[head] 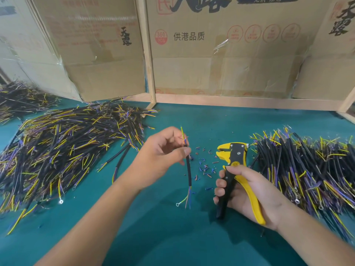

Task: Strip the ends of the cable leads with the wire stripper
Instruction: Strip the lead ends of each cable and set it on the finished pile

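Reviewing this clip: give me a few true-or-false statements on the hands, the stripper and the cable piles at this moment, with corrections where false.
1. The right hand grips the wire stripper by its handles. True.
2. The left hand holds nothing. False: it pinches one black cable near its upper end, and the cable hangs down from the fingers.
3. The cable's leads are clamped in the stripper's head. False: the stripper is apart from the cable, off to its right.
4. Small bits of coloured insulation lie on the green mat between the hands. True.
5. Piles of cables lie on both sides, a left pile and a right pile. True.
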{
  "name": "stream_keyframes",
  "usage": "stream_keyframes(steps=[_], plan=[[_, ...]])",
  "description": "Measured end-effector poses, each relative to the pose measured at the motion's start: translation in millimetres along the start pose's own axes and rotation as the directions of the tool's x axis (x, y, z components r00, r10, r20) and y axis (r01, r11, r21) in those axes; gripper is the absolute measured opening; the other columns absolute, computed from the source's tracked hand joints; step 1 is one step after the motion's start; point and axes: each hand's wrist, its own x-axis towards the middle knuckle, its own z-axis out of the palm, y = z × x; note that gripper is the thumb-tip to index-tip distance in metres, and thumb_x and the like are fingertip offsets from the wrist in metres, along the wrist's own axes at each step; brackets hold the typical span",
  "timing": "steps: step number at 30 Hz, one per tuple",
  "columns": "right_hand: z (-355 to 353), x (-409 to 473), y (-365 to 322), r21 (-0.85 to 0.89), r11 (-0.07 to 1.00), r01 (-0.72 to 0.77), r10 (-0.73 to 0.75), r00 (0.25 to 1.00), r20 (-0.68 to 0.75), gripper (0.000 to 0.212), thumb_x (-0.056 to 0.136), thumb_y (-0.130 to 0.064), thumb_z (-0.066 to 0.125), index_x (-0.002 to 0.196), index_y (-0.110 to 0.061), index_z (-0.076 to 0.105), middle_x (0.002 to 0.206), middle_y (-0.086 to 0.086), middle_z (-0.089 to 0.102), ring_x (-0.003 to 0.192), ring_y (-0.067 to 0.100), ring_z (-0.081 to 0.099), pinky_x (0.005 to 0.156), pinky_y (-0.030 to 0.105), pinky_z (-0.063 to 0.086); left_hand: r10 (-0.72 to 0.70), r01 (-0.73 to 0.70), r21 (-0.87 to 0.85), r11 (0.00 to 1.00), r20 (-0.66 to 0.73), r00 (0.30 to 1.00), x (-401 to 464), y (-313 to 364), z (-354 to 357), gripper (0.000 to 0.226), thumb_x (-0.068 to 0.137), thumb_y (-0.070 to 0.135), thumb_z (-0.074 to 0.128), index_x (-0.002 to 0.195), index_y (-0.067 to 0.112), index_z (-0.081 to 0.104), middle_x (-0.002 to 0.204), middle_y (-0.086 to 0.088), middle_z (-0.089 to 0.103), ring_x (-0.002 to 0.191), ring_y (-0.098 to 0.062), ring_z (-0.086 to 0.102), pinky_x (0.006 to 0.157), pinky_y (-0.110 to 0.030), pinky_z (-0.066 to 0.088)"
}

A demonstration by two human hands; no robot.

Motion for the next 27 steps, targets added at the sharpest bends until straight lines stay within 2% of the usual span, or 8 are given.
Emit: stream_keyframes(steps=[2,4,6,12,16,21,24,27], plan=[[-0.1,-0.4,0.1,0.000,1.000,-0.001,0.001,1.000,0.005,0.019,0.084,-0.024,0.062,0.086,-0.006,0.058,0.075,0.011,0.047,0.063,0.028,0.048,0.064,0.045,0.053,-0.005,0.005,0.006,1.000,-0.014,1.000,-0.7,-0.3,2.2,0.017,0.086,0.003,0.064,0.091,-0.006,0.051,0.076,-0.008,0.061,0.073,-0.014,0.065,0.067,-0.029,0.054],[0.3,0.0,-0.8,0.000,1.000,-0.005,0.005,1.000,0.013,0.019,0.083,-0.024,0.063,0.086,-0.006,0.057,0.076,0.011,0.047,0.063,0.027,0.048,0.064,0.045,0.052,0.002,-0.002,-0.012,1.000,-0.005,1.000,-1.3,0.3,5.4,0.022,0.090,-0.002,0.065,0.095,-0.013,0.047,0.080,-0.022,0.060,0.076,-0.015,0.066,0.069,-0.028,0.055],[0.0,0.4,-1.0,0.000,1.000,-0.007,0.007,1.000,0.015,0.019,0.083,-0.024,0.063,0.086,-0.006,0.057,0.076,0.011,0.046,0.063,0.027,0.047,0.064,0.045,0.052,0.012,-0.013,-0.079,0.997,-0.005,1.000,-2.5,3.0,9.2,0.022,0.089,0.002,0.064,0.093,-0.011,0.046,0.081,-0.027,0.056,0.074,-0.017,0.065,0.068,-0.026,0.053],[-2.1,1.4,-0.1,0.009,1.000,-0.002,0.002,1.000,0.024,0.019,0.083,-0.023,0.064,0.088,-0.006,0.057,0.076,0.012,0.047,0.062,0.028,0.047,0.064,0.045,0.052,0.039,-0.044,-0.151,0.988,-0.038,0.999,-1.8,5.5,12.9,0.018,0.085,0.007,0.069,0.089,0.009,0.052,0.073,-0.003,0.060,0.063,-0.021,0.065,0.063,-0.032,0.053],[-3.9,3.3,0.4,0.016,1.000,-0.004,0.003,0.999,0.032,0.020,0.080,-0.023,0.067,0.086,-0.006,0.058,0.075,0.012,0.048,0.062,0.028,0.048,0.063,0.045,0.052,-0.021,0.012,-0.265,0.964,-0.033,0.999,-2.1,3.3,12.6,0.012,0.090,0.006,0.062,0.097,0.011,0.054,0.076,-0.009,0.066,0.058,-0.023,0.063,0.060,-0.032,0.054],[-6.0,7.6,1.7,0.014,1.000,-0.010,0.010,1.000,0.017,0.021,0.075,-0.024,0.070,0.082,-0.006,0.062,0.073,0.012,0.049,0.060,0.028,0.048,0.063,0.045,0.053,-0.089,0.090,-0.413,0.906,0.021,0.996,-2.6,-1.1,13.9,0.010,0.094,0.014,0.057,0.103,0.010,0.058,0.083,-0.008,0.066,0.063,-0.018,0.060,0.062,-0.028,0.052],[-6.3,9.7,2.3,0.018,1.000,-0.013,0.013,1.000,0.000,0.022,0.071,-0.025,0.073,0.079,-0.006,0.063,0.072,0.011,0.049,0.059,0.027,0.049,0.063,0.045,0.053,-0.104,0.111,-0.442,0.890,0.040,0.994,-2.8,-1.7,14.3,0.008,0.095,0.015,0.057,0.099,0.018,0.064,0.083,-0.005,0.065,0.061,-0.016,0.054,0.054,-0.025,0.045],[-7.4,7.1,2.1,0.017,1.000,-0.005,0.005,0.999,0.033,0.019,0.079,-0.022,0.071,0.083,-0.006,0.063,0.074,0.011,0.049,0.062,0.028,0.049,0.065,0.045,0.053,-0.125,0.130,-0.426,0.895,0.039,0.991,-2.7,-1.7,13.9,0.008,0.096,0.017,0.055,0.102,0.018,0.062,0.083,-0.003,0.064,0.056,-0.012,0.044,0.047,-0.020,0.035]])
